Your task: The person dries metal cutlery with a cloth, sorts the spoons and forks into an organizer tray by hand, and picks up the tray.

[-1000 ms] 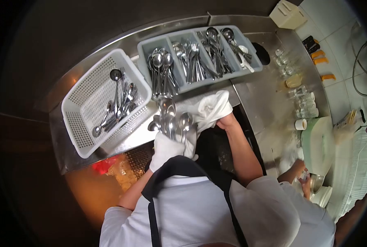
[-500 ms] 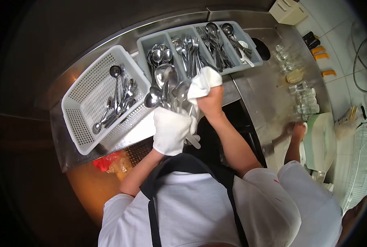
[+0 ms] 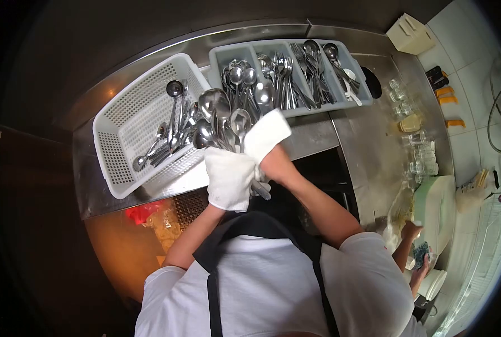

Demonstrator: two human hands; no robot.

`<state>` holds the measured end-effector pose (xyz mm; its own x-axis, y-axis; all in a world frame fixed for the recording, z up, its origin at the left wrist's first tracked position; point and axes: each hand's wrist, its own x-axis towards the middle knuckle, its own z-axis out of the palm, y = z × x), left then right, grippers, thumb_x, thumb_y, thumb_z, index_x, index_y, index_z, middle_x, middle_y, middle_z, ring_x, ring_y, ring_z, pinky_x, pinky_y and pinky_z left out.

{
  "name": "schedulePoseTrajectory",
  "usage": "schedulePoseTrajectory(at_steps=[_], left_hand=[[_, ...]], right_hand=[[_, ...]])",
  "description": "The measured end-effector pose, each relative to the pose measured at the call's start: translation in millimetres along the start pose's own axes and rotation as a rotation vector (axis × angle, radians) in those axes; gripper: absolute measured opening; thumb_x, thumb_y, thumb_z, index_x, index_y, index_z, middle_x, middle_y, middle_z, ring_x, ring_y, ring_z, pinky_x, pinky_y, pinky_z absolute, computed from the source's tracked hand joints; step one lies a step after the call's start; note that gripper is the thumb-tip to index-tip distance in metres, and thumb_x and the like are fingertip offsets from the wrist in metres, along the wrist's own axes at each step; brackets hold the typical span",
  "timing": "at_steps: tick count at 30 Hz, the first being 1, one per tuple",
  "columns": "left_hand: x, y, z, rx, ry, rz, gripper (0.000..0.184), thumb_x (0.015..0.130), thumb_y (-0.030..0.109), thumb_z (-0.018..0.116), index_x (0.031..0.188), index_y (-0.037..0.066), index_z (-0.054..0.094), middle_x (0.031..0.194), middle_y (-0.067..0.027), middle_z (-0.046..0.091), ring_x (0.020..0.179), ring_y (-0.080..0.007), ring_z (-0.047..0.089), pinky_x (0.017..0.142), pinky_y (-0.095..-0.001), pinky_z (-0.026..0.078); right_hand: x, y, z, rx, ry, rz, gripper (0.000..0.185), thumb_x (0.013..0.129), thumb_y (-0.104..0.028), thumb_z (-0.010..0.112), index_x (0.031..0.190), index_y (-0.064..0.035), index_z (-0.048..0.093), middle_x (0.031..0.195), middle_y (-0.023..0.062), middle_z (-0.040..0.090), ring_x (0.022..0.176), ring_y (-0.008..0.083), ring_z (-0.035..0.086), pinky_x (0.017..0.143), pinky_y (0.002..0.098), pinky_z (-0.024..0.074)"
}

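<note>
My left hand (image 3: 228,178), covered by white cloth or a glove, is closed round a bunch of metal spoons (image 3: 214,106) whose bowls point away from me. My right hand (image 3: 276,163) is closed on a white cloth (image 3: 268,135) against the right side of the bunch. Handle ends stick out below, between the hands. Beyond them, a grey divided tray (image 3: 312,111) holds spoons, forks and ladles in separate compartments. A white perforated basket (image 3: 109,147) to the left has a ladle and mixed cutlery (image 3: 174,132) in it.
Several glasses (image 3: 422,151) stand along the steel counter (image 3: 360,146) at the right. A co-worker's hands (image 3: 419,272) hold a dark green thing near a pale green box (image 3: 435,208). Orange-handled tools (image 3: 446,96) are at the wall. A red bag (image 3: 144,212) lies below the counter's left edge.
My right hand and the cloth have come down beside the spoons, after rising from the right. The view has shifted slightly. The co-worker's hands have moved and now hold a dark green thing.
</note>
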<state>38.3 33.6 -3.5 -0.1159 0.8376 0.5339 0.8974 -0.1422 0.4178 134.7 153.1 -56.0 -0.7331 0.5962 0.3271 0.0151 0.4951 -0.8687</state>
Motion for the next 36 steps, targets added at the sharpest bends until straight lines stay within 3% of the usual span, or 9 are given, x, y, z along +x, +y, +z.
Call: schedulePoseTrajectory(at_steps=[8,12,16,18,22,25,27,32,36], left_hand=[[-4.8,-17.2,-7.9,0.055,-0.021,-0.142,0.012,0.063,0.016,0.066,0.057,0.010,0.057,0.052,-0.0102,0.051,0.050,-0.0304,0.057,0.049,-0.0425,0.042],[-2.8,-18.2,-13.3,0.096,-0.177,-0.114,0.013,0.058,0.017,0.070,0.053,0.012,0.059,0.048,-0.0095,0.050,0.045,-0.0306,0.055,0.047,-0.0407,0.042],[-1.8,-6.8,-18.4,0.155,-0.290,-0.098,0.015,0.054,0.019,0.073,0.053,0.012,0.060,0.048,-0.0071,0.052,0.044,-0.0279,0.055,0.044,-0.0375,0.042],[-6.9,8.5,-11.2,-0.753,-0.085,-0.740,0.016,0.067,0.005,0.066,0.053,0.007,0.059,0.050,-0.0059,0.055,0.040,-0.0190,0.054,0.042,-0.0322,0.043],[-24.4,5.8,0.2,-0.888,-0.033,-0.653,0.018,0.075,-0.004,0.057,0.058,0.004,0.057,0.055,-0.0060,0.057,0.045,-0.0178,0.055,0.046,-0.0308,0.044],[-6.5,-17.2,-6.3,0.113,-0.029,0.087,0.020,0.068,0.014,0.066,0.057,0.008,0.050,0.056,-0.0078,0.051,0.052,-0.0274,0.055,0.049,-0.0374,0.041],[-14.8,-35.3,13.0,-0.041,0.044,0.022,0.019,0.067,0.015,0.065,0.058,0.007,0.050,0.056,-0.0085,0.050,0.052,-0.0281,0.054,0.050,-0.0390,0.039],[-0.4,-38.5,-11.3,-0.159,0.039,0.022,0.014,0.064,0.015,0.062,0.062,0.007,0.050,0.059,-0.0091,0.049,0.052,-0.0299,0.053,0.051,-0.0411,0.038],[-17.1,-45.8,-12.7,0.107,0.069,-0.060,0.015,0.079,0.015,0.054,0.071,0.003,0.048,0.065,-0.0169,0.044,0.062,-0.0395,0.047,0.059,-0.0458,0.039]], right_hand=[[60.4,15.8,-21.3,0.800,-0.148,0.807,0.025,0.100,-0.025,0.043,0.098,-0.0048,0.058,0.086,0.0046,0.059,0.074,0.0162,0.058,0.063,0.0328,0.0502],[31.6,-4.5,-24.7,0.230,-0.171,-0.045,0.035,0.086,-0.012,0.064,0.117,0.0000,0.056,0.104,0.0098,0.062,0.101,0.0223,0.060,0.090,0.0352,0.0478],[48.3,7.5,-14.1,0.218,-0.010,0.091,0.032,0.078,-0.007,0.073,0.108,-0.0020,0.063,0.099,0.0064,0.066,0.095,0.0165,0.062,0.085,0.0312,0.0490],[57.2,-10.2,-31.9,0.008,0.198,0.012,0.018,0.083,-0.005,0.068,0.100,-0.0023,0.064,0.088,0.0038,0.066,0.084,0.0158,0.063,0.077,0.0304,0.0505],[47.1,-9.0,-17.6,0.546,0.391,0.509,0.022,0.084,-0.007,0.065,0.105,0.0016,0.064,0.104,0.0176,0.068,0.098,0.0313,0.067,0.086,0.0368,0.0513],[17.5,-5.9,14.5,-0.036,0.108,0.105,0.027,0.092,-0.011,0.053,0.114,0.0034,0.058,0.120,0.0206,0.058,0.122,0.0359,0.049,0.103,0.0412,0.0384],[22.0,7.7,12.6,0.063,-0.137,0.257,0.040,0.099,-0.024,0.049,0.130,0.0021,0.052,0.132,0.0196,0.052,0.129,0.0299,0.045,0.111,0.0360,0.0303],[84.0,12.3,-3.4,0.525,-0.034,0.484,0.030,0.098,-0.032,0.052,0.100,-0.0034,0.060,0.088,0.0026,0.061,0.073,0.0119,0.057,0.061,0.0315,0.0487],[60.2,28.0,-17.7,0.863,-0.221,0.552,0.028,0.104,-0.033,0.045,0.102,-0.0088,0.059,0.090,0.0008,0.059,0.079,0.0114,0.058,0.063,0.0270,0.0489]])
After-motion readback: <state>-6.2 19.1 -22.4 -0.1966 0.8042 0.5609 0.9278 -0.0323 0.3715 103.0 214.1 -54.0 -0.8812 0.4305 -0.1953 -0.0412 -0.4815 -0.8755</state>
